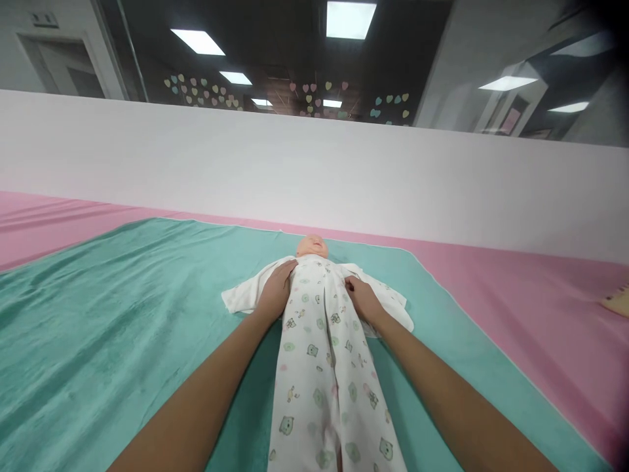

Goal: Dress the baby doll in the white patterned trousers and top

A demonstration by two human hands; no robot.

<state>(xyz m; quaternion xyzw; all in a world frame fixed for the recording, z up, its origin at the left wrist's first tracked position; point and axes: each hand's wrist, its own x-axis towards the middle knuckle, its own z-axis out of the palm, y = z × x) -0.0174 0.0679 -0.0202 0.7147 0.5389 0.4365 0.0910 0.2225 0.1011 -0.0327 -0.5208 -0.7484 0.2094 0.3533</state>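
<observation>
A baby doll [313, 246] lies on its back, its head at the far end and only the head showing. Over its body is a long white baby garment [314, 341] printed with bears, with sleeves spread to both sides and a lengthwise opening or fold down the middle. My left hand [279, 288] rests along the garment's left edge near the shoulder, fingers stretched out flat. On the other side, my right hand [362, 298] has its fingers curled against the garment's edge at chest height, closed on the fabric. The doll's limbs are hidden.
A teal blanket [122, 314] with some wrinkles lies under the doll, over a pink sheet [515, 308]. Behind stands a low white wall [246, 164] with dark glass above it, carrying heart stickers. A pale yellowish object [618, 303] shows at the right edge.
</observation>
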